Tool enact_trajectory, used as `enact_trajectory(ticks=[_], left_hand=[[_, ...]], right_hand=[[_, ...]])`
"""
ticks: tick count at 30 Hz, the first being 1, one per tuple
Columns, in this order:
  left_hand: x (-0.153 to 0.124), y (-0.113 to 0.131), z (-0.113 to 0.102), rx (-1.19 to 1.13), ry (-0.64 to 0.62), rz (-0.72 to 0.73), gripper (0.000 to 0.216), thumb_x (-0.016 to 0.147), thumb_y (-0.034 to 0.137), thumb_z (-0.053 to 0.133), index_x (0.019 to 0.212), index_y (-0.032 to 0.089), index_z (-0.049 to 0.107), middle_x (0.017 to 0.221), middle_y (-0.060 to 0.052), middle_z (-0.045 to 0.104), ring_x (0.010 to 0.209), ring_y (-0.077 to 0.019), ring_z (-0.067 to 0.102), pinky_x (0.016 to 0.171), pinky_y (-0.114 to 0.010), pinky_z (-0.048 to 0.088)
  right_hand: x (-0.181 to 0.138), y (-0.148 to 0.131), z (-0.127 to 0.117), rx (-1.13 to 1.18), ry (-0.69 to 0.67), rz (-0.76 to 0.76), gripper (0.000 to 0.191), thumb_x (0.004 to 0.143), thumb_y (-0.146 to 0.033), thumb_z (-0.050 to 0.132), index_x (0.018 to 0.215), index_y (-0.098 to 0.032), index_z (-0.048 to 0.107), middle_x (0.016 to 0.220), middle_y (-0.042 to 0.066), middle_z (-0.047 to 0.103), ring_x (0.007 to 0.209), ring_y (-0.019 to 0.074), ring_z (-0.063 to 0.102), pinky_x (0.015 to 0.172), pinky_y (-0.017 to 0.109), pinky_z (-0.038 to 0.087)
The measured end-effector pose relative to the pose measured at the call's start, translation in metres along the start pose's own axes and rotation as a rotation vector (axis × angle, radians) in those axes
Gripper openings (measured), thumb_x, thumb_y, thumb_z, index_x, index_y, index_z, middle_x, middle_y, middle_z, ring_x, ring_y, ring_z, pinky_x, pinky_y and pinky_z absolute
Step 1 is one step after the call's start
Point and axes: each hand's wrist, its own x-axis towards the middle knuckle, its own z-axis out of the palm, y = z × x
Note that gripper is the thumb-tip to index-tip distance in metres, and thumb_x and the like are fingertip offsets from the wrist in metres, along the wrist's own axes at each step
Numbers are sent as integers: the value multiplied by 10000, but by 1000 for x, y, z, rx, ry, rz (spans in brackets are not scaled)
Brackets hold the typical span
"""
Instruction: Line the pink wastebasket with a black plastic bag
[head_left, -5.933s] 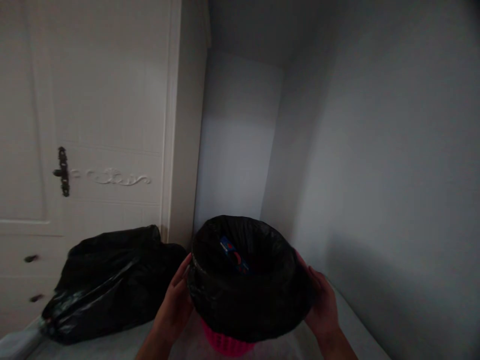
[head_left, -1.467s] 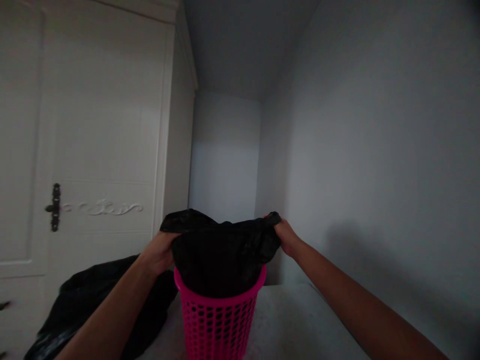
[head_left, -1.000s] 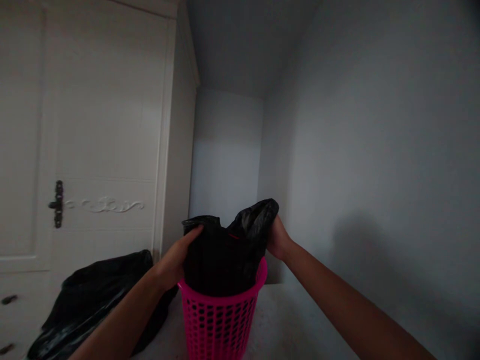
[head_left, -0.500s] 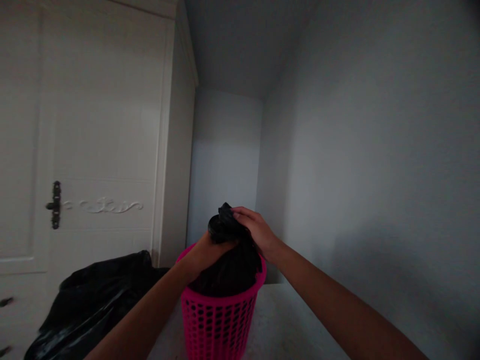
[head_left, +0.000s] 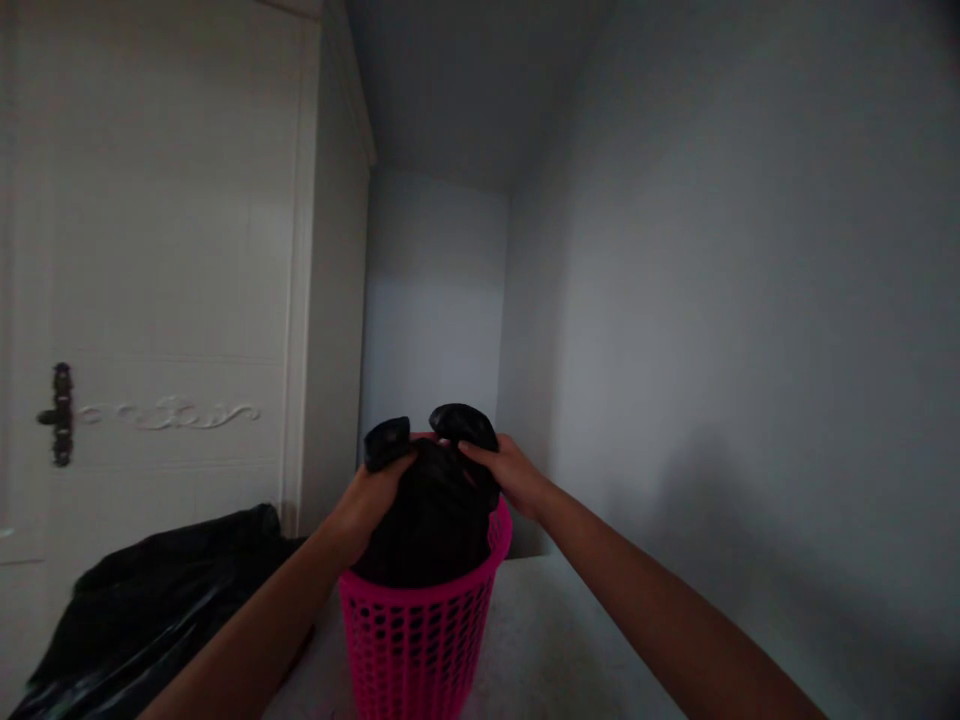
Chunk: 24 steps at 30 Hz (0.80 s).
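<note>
A black plastic bag [head_left: 431, 530] sits inside a pink perforated basket [head_left: 416, 640], its gathered top standing above the rim. My left hand [head_left: 371, 505] grips one side of the bag's top, with a fold of plastic sticking up past the fingers. On the other side, my right hand [head_left: 506, 468] is closed on the bag, thumb towards me and the other fingers behind the plastic. Between the two hands the top is parted. What the bag holds, if anything, is hidden.
Another piece of black plastic [head_left: 165, 590] lies at the lower left, beside my left forearm. Behind it stands a white wardrobe [head_left: 180, 250] with a dark handle [head_left: 61, 415]. A pale wall [head_left: 712, 300] runs along the right, and the basket stands on a light surface [head_left: 555, 640].
My hands have moved apart, the left one going left, and the bunched bag top is now spread between them. The whole view has shifted slightly, so the basket appears further left.
</note>
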Motion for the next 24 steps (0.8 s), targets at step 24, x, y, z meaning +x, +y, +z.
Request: enact_trajectory(ticks=[24], left_hand=[[6,14,-23,784,-348,353,431,691,165,667,1092,248,804,1071,-81,819,1035,-324,738,920,-406,552]], right_hand=[[7,-28,-40,-359,-182,76,442,657,-356,954,1051,-209,818,1099,83,818,1026,284,740,1051,493,535]])
